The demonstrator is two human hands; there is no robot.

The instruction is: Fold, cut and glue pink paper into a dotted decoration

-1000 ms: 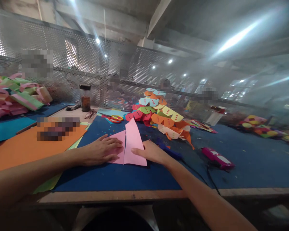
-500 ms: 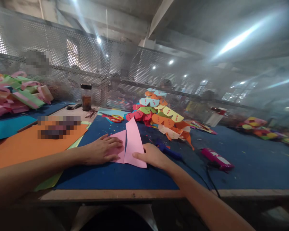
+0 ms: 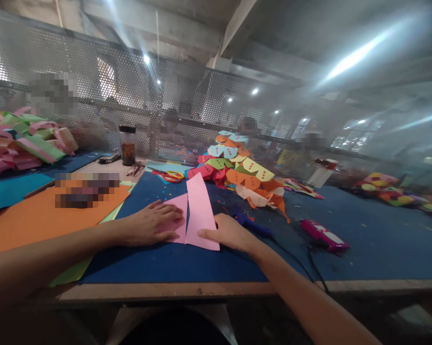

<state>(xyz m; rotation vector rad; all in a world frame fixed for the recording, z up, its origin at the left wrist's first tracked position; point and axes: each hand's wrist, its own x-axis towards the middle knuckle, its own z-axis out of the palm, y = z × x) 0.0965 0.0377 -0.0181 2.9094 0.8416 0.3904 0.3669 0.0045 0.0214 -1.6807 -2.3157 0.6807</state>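
Pink paper (image 3: 201, 211) lies in front of me on the blue table covering (image 3: 158, 268). A narrow dark gap splits its left part from a taller right strip, and the two meet near the bottom edge. My left hand (image 3: 156, 223) rests flat on the left part with its fingers stretched out. At the strip's right edge, my right hand (image 3: 230, 232) pinches the paper, thumb on top and the other fingers mostly hidden. A blue glue gun (image 3: 254, 225) with a cord lies just beyond my right hand.
Behind the paper stands a heap of folded coloured paper pieces (image 3: 243, 177), with scissors (image 3: 173, 176) to its left. A magenta box-shaped object (image 3: 324, 235) is at right. Orange sheets (image 3: 29, 225), a lidded jar (image 3: 127, 146) and a paper pile (image 3: 25, 139) are at left.
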